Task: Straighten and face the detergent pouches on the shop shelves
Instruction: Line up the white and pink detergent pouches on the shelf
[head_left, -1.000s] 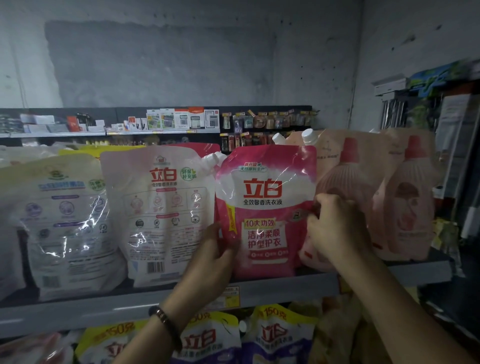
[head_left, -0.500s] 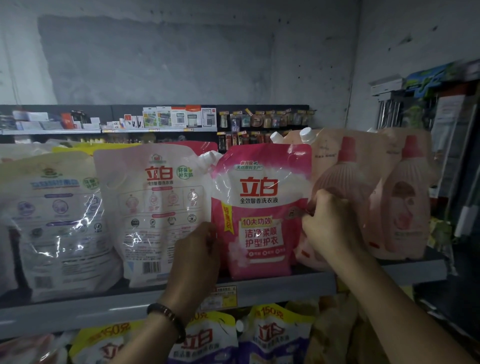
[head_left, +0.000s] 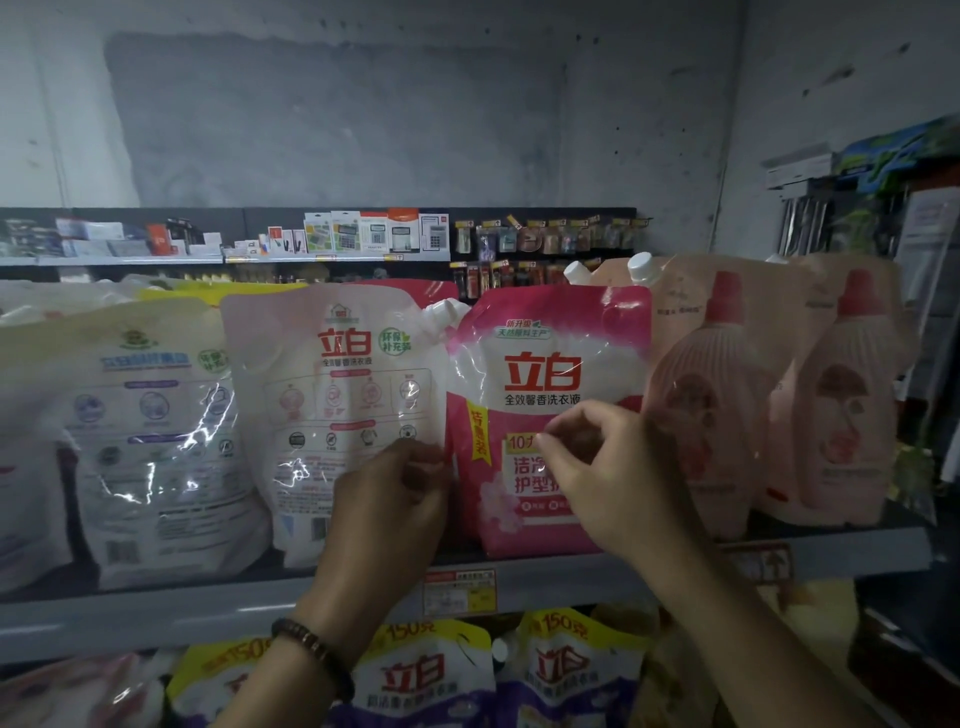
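1. The pink pouch (head_left: 550, 384) stood upright on the top shelf (head_left: 156, 613), front label outward, between the white pouch (head_left: 337, 384) and the peach pouches (head_left: 727, 395).
2. The left hand (head_left: 395, 504) gripped its left edge, fingers curled round it. The right hand (head_left: 613, 478) sat against its face with fingers bent; whether they pinched the film, I couldn't tell.
3. This one looked nearly faced. The white pouch showed its back panel, so turning it seemed left to do.

We hold both forearms raised and forward, backs of the hands toward us. Our left hand (head_left: 395, 499) curls its fingers inward, tips hidden. Our right hand (head_left: 618, 478), slightly higher, curls its fingers (head_left: 566, 428) leftward.
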